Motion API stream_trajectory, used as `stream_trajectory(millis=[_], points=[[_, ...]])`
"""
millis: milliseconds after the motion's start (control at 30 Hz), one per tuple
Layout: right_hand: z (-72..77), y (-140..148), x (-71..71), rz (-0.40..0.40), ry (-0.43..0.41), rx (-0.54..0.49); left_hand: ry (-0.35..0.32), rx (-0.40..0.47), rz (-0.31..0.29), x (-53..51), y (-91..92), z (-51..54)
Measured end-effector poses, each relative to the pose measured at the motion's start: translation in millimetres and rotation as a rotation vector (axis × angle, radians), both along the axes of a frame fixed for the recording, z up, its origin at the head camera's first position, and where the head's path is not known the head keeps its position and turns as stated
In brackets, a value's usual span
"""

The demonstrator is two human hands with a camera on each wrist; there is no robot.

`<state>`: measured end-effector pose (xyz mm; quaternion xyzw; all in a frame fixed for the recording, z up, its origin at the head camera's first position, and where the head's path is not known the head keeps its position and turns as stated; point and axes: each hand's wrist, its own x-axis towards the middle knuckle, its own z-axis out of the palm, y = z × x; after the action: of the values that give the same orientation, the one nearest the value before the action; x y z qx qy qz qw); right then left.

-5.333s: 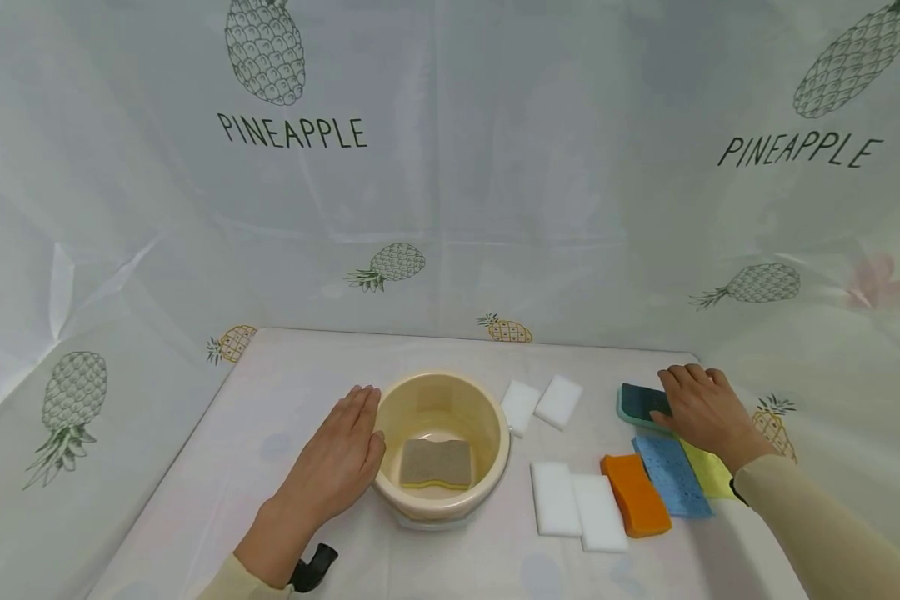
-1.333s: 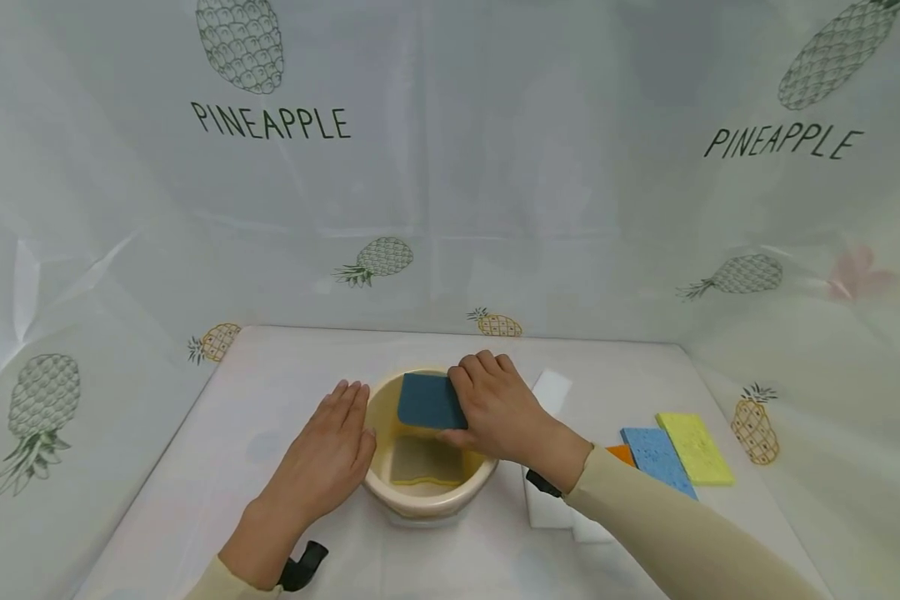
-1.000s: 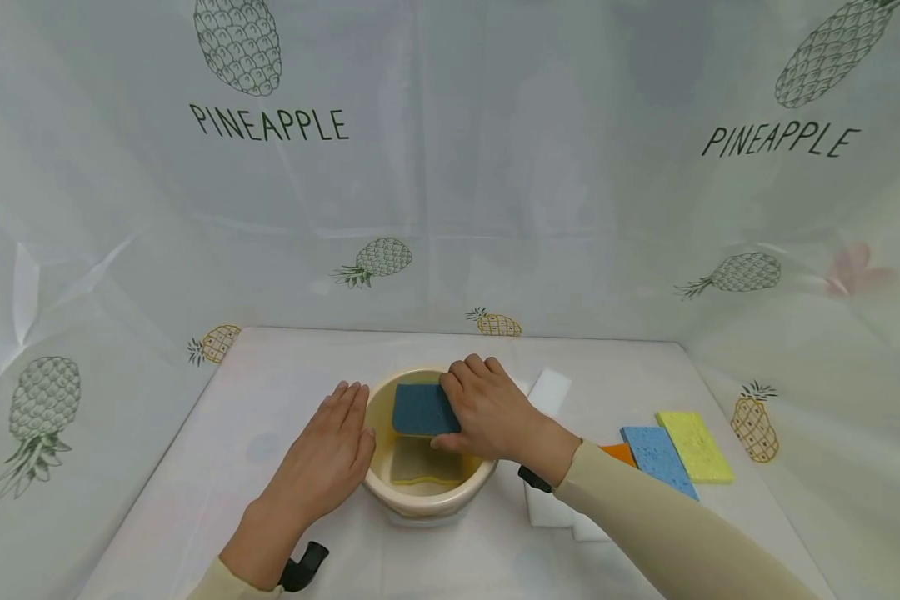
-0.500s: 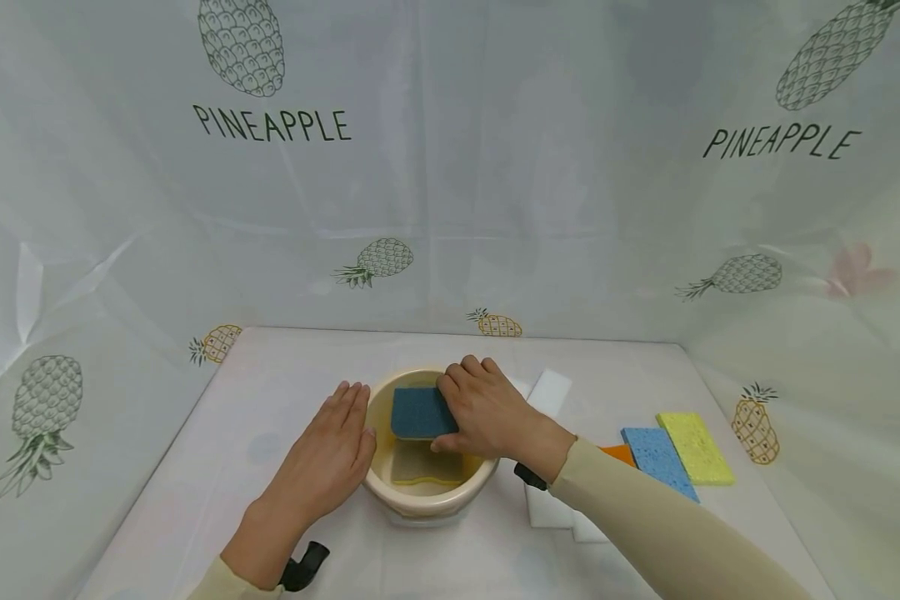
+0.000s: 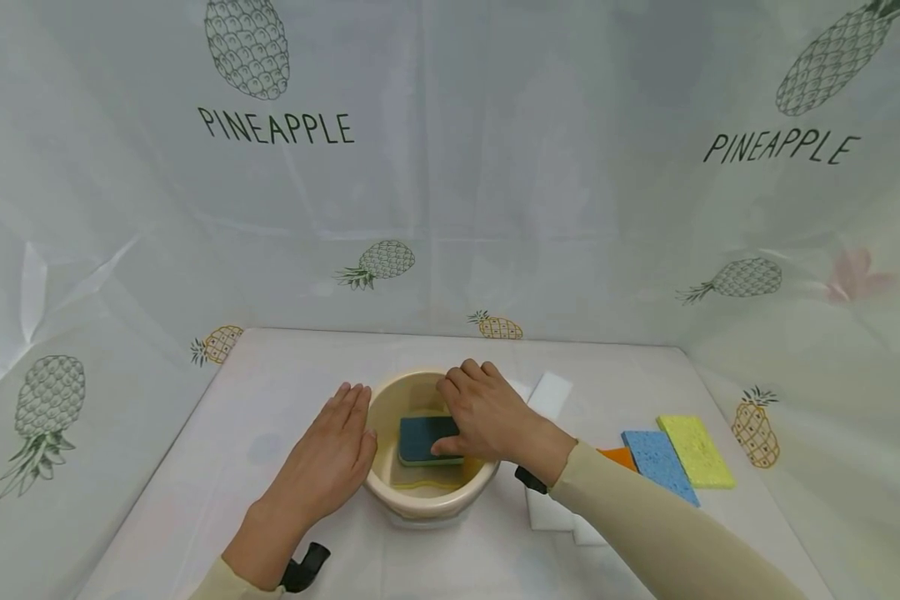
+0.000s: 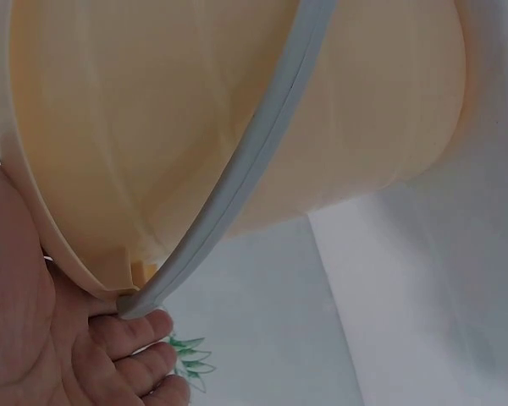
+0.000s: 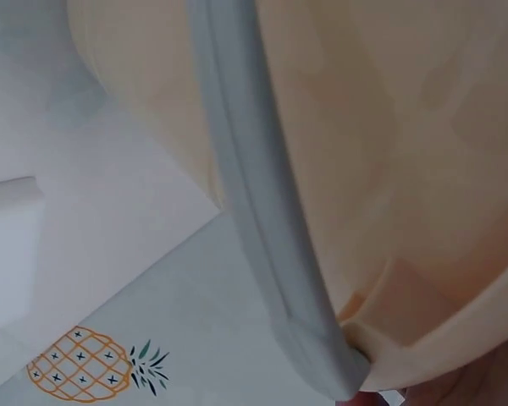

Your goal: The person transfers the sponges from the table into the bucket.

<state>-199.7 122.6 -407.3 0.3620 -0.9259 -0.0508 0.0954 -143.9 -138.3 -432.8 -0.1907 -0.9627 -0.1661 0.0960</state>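
White table (image 5: pixel 307 358), cream bucket (image 5: pixel 420 506) sitting near the middle. Left hand (image 5: pixel 330 450) is along its left rim, fingers pretty straight and together, gripping nothing. Right hand (image 5: pixel 487 412) is over the right rim, fingers bent, can't tell if they've got hold of the dark blue sponge (image 5: pixel 418 435). That one's down inside the bucket.

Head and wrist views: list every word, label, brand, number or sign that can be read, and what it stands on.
"PINEAPPLE": on the patterned sheet, upper left of the head view.
"PINEAPPLE": on the same sheet, upper right.
No lettering shows on the bucket, the dark blue sponge or the yellow sponge.
Neither wrist view shows any text.
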Motion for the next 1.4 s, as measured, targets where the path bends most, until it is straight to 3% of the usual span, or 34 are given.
stream_trajectory(millis=[200, 667, 1033, 1400], points=[[-2.7, 4, 2.2, -0.001, 0.041, -0.051, -0.003, -0.005, 0.001, 0.1, 0.0, 0.3], [-5.1, 35, 6.8, -0.057, 0.280, -0.244, -0.005, 0.004, 0.013, 1.5, -1.2, -0.4], [-11.9, 91, 5.9, -0.153, 0.336, -0.309, -0.020, 0.010, 0.014, 0.4, -1.1, -0.7], [-28.4, 163, 18.7, -0.248, 0.399, -0.339, -0.034, 0.014, 0.015, 0.1, 0.9, -1.4]])
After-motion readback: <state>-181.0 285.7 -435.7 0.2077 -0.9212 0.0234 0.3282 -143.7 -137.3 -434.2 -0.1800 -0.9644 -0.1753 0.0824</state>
